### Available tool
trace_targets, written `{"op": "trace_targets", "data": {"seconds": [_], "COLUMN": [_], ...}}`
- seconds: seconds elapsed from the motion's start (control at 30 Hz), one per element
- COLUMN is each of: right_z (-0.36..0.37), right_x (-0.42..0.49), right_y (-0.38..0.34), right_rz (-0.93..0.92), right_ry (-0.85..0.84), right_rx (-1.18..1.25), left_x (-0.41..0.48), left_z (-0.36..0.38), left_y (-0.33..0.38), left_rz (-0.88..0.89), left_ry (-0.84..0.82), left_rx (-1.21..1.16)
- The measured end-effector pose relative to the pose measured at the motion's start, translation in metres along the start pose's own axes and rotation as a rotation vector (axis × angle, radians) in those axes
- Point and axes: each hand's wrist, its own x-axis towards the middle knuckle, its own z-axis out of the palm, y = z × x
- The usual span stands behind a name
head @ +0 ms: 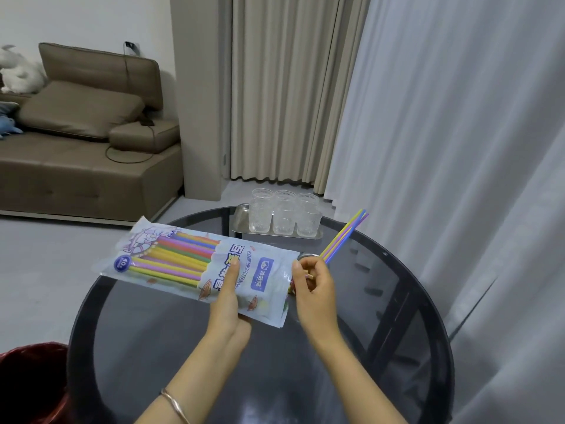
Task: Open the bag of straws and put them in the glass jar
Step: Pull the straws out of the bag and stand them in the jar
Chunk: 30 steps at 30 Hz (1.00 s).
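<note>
The flat, printed plastic bag of multicoloured drinking straws (195, 264) is held up just above the round dark glass table (183, 347), lying lengthwise from upper left to lower right, with yellow, pink, green, blue and orange straws showing through its clear left half. The left hand (227, 292) grips the bag near its middle, thumb pressed on the printed front and fingers hidden beneath. The bag's right end sits just beside the right hand (315, 286), whose fingers are curled and pinch the lower ends of three loose straws, yellow, blue and purple (345, 235), which slant up and to the right over the table. Between the bag's upper right corner and these straws a small round grey rim (306, 256) peeks out; whether it is the jar's mouth cannot be told, as the rest is hidden. Further back on the table a shiny steel tray (241, 223) carries six clear ribbed glass cups (284, 215) in two rows. A thin metal bangle (175, 405) circles the left wrist. A shiny red object (27, 384) lies at the lower left, a brown leather sofa (76, 142) stands at the left, and beige curtains (284, 87) and white sheer curtains (443, 117) hang behind the table.
</note>
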Motion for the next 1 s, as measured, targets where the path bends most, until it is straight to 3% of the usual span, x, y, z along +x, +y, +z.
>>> {"op": "trace_targets", "data": {"seconds": [0.17,0.27,0.37,0.53,0.8,1.0], "right_z": [-0.017,-0.028,-0.022,-0.011,-0.042,-0.027], "right_x": [0.011,0.018,0.017,0.009,0.026,0.019], "right_y": [-0.007,-0.008,-0.005,-0.003,-0.016,-0.015], "right_rz": [0.061,0.179,0.349,0.332,0.228,0.282], "right_ry": [0.117,0.224,0.145,-0.015,0.267,0.129], "right_rx": [0.117,0.328,0.462,0.251,0.346,0.252], "left_x": [0.002,0.004,0.000,-0.009,0.003,0.000], "left_z": [-0.004,-0.005,-0.001,0.005,-0.002,0.002], "left_y": [0.013,0.021,0.016,0.000,0.019,0.004], "left_rz": [-0.048,-0.074,-0.090,-0.137,-0.108,-0.162], "left_ry": [0.038,0.042,0.032,0.029,0.060,0.056], "left_rx": [-0.065,-0.124,-0.121,-0.085,-0.160,-0.135]}}
